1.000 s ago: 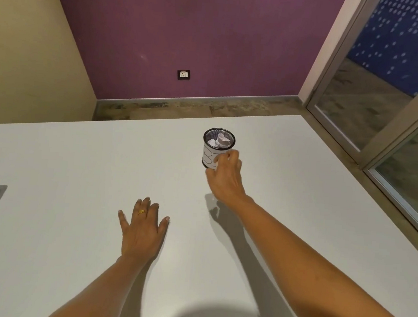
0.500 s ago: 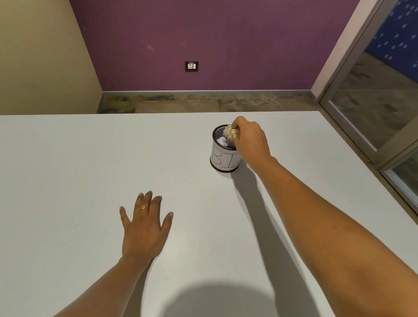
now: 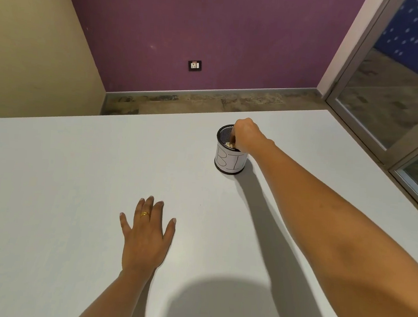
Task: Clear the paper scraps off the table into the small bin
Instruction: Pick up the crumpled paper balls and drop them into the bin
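1. I am watching the right hand (image 3: pixel 246 137) hanging over the mouth of the small bin (image 3: pixel 229 160), with its fingers (image 3: pixel 233 138) curling down inside the rim.
2. A pale paper scrap (image 3: pixel 228 144) is showing just inside the bin, right at those fingertips. The rim is hiding the tips, so I cannot tell whether they are pinching the scrap or have let go.
3. I am judging the step in hand to be the drop itself, with the scrap going into the bin.
4. The next move is calling for the fingers to open fully and the hand to lift straight up out of the bin, without catching the rim and tipping it.
5. The left hand (image 3: pixel 145 237) is lying flat on the tabletop (image 3: pixel 64 172), fingers straight and spread and gripping nothing. It is well apart from the bin, nearer me and to the bin's left.
6. Counting: I am seeing one bin, two hands, one ring (image 3: pixel 145 214) on the left hand and one scrap. That scrap at the bin's mouth is the only one I am making out, so the clearing is looking close to done.
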A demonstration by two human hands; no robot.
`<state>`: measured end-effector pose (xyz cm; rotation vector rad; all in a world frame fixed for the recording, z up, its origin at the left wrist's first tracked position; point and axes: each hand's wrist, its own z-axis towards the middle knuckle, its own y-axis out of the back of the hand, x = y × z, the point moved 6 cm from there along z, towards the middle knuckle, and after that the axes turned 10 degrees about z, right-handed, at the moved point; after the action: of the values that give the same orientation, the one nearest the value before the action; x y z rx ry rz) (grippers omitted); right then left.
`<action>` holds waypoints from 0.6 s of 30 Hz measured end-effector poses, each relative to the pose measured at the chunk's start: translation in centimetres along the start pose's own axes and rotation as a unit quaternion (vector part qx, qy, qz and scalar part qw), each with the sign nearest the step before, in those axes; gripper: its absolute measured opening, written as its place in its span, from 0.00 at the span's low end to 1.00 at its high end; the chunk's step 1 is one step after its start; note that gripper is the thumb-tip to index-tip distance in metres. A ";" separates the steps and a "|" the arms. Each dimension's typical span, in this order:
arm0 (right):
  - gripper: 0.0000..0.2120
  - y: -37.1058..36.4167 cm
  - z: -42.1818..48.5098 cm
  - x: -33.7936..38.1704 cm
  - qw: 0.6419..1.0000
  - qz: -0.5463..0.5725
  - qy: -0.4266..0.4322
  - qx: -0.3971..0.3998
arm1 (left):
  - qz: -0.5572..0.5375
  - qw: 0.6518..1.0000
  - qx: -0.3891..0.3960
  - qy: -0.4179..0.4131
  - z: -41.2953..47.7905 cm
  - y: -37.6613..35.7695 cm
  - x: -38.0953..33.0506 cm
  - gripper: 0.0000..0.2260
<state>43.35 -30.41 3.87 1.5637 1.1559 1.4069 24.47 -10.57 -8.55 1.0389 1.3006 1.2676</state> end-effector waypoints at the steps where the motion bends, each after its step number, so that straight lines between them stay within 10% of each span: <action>1: 0.13 -0.1 0.1 0.2 1.000 -0.008 0.001 0.009 | 0.003 1.000 0.001 0.000 0.0 0.0 0.0 0.28; 18: 0.16 -1.7 1.9 -0.5 0.996 0.008 -0.061 0.062 | 0.017 1.000 0.013 -0.003 0.1 -0.2 -0.2 0.33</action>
<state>44.95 -30.27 1.89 1.7240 1.1779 1.2519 24.61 -10.78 -8.70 1.0872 1.3032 1.2749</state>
